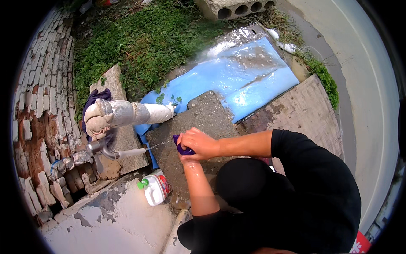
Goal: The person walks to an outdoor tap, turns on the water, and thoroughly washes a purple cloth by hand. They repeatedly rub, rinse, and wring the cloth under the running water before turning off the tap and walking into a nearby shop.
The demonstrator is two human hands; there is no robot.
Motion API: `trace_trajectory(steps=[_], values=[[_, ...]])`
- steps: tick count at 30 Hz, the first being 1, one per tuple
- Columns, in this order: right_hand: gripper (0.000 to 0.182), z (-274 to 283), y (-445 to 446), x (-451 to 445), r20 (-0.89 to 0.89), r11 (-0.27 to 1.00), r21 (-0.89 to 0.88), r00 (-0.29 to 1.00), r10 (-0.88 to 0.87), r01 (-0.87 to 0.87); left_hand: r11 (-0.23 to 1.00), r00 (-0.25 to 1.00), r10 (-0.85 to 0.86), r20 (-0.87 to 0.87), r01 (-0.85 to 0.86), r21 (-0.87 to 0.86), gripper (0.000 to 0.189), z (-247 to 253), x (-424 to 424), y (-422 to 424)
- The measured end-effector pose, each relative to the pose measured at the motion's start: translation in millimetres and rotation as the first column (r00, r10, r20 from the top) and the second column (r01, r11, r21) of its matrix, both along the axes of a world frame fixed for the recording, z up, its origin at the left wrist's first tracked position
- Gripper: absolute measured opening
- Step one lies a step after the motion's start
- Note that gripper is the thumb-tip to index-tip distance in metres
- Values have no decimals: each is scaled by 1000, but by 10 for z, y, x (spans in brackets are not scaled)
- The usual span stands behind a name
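Observation:
My right hand [199, 143] is wrapped over a bunched, dark purple cloth [186, 150]. Against it from below presses my left hand [187, 157], its fingers mostly hidden by the right hand and the cloth. The left wrist looks wet. To the left, a metal tap [96, 147] with a pale tube [131, 153] on its spout sends a thin stream of water [160, 144] towards the cloth. Both hands are above a wet, rough concrete slab [171, 131].
A wet blue sheet [219, 74] lies beyond the slab. A wrapped pipe [136, 112] rises beside another dark purple cloth [106, 94]. A white jug with a green cap [155, 190] stands near the left forearm. A brick wall [41, 95] borders the left; a wooden board [301, 117] lies right.

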State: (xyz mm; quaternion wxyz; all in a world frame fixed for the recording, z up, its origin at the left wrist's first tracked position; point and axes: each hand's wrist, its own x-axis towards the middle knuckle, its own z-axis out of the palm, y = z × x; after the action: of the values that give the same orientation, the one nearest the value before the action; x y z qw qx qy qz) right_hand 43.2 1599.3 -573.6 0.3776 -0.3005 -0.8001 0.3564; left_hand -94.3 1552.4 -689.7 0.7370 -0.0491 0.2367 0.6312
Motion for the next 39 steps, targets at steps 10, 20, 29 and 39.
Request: trace_trajectory(steps=[10, 20, 29, 39], values=[[36, -448, 396, 305, -332, 42, -928, 770, -545, -370, 954, 580, 93, -809, -284, -94, 47, 738, 729, 358], [20, -57, 312, 498, -352, 780, -625, 906, -234, -41, 957, 991, 111, -79, -128, -259, 24, 835, 629, 429], [21, -387, 553, 498, -592, -109, -389, 339, -731, -915, 820, -230, 534, -814, 376, 431, 30, 1418, 1036, 567], [29, 376, 1158, 579, -360, -37, -920, 807, 467, -389, 408, -298, 860, -414, 890, 206, 10, 1799, 1172, 679]])
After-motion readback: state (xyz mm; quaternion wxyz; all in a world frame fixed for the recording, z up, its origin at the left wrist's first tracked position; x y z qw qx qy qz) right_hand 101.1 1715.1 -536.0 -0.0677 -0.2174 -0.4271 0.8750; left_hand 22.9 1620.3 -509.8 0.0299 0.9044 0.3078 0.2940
